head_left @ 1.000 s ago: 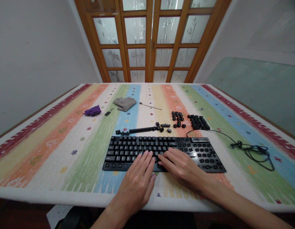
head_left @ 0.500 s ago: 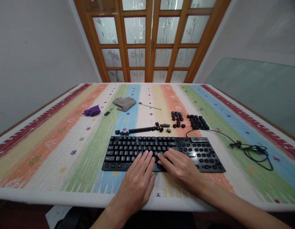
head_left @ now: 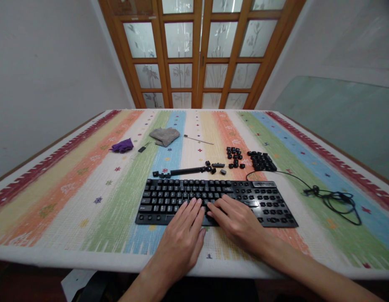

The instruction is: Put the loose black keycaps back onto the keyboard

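A black keyboard (head_left: pixel 181 195) lies near the front of the table, its left and middle parts fitted with keycaps and its right part showing bare key stems. My left hand (head_left: pixel 184 230) rests flat over the lower middle keys with its fingers stretched out side by side. Close on its right, my right hand (head_left: pixel 236 218) is bent over the keys, fingers curled and tips close together at the keyboard. Whatever lies under those fingertips is hidden. Behind the keyboard lie a loose spacebar (head_left: pixel 186 171) and several small keycaps (head_left: pixel 213 170).
More loose keycaps (head_left: pixel 262 161) are grouped at the back right. A coiled cable (head_left: pixel 340 201) lies to the right. Farther back are a grey cloth (head_left: pixel 164 136), a purple cloth (head_left: pixel 122 146), a small black object (head_left: pixel 142 149) and a thin stick (head_left: pixel 199 140) with a dark end.
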The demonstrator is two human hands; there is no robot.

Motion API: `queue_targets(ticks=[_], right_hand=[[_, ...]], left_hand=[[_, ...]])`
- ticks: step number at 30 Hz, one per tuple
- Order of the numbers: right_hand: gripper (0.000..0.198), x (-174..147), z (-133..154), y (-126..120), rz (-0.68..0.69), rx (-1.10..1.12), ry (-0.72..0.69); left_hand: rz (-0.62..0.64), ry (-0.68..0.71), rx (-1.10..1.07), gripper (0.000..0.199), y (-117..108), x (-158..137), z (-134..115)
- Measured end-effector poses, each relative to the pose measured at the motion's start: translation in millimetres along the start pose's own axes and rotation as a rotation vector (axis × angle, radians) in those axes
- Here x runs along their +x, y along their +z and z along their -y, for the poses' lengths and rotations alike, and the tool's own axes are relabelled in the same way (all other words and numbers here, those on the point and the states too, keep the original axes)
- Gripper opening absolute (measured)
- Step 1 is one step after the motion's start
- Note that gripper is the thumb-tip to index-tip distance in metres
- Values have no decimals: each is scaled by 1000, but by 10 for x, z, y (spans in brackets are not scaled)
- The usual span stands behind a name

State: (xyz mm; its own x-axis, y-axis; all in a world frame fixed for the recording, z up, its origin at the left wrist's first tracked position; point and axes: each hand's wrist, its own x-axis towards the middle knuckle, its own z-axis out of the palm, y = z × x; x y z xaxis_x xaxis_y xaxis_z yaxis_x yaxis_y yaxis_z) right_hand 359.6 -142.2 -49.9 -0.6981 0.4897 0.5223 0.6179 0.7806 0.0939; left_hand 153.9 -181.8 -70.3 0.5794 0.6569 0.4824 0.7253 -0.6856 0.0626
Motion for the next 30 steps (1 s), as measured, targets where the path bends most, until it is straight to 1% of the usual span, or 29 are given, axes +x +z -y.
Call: queue_targets(ticks=[4,8,11,16,20,23,30], right_hand=[[23,26,-1,-44,27,-75,-49],[25,37,19,-80,84,-92,-79],[27,18,39,-75,72,-108,-106],[25,-4,37,-48,64,-143,-74],[29,22,41,-57,78,-156,-105],[25,34,77,-67,92,-173,-93],[15,69,164,-32,202,-65,-11]], left_hand=[[-7,-2,-8,44,6,-7,7],[-3,-4,-9,44,12,0,10],[3,-1,-5,45,16,-4,10],[12,7,10,44,17,-18,8],[9,7,23,44,12,-5,6],[9,5,21,44,17,5,3],[1,7,-3,47,45,3,0]])
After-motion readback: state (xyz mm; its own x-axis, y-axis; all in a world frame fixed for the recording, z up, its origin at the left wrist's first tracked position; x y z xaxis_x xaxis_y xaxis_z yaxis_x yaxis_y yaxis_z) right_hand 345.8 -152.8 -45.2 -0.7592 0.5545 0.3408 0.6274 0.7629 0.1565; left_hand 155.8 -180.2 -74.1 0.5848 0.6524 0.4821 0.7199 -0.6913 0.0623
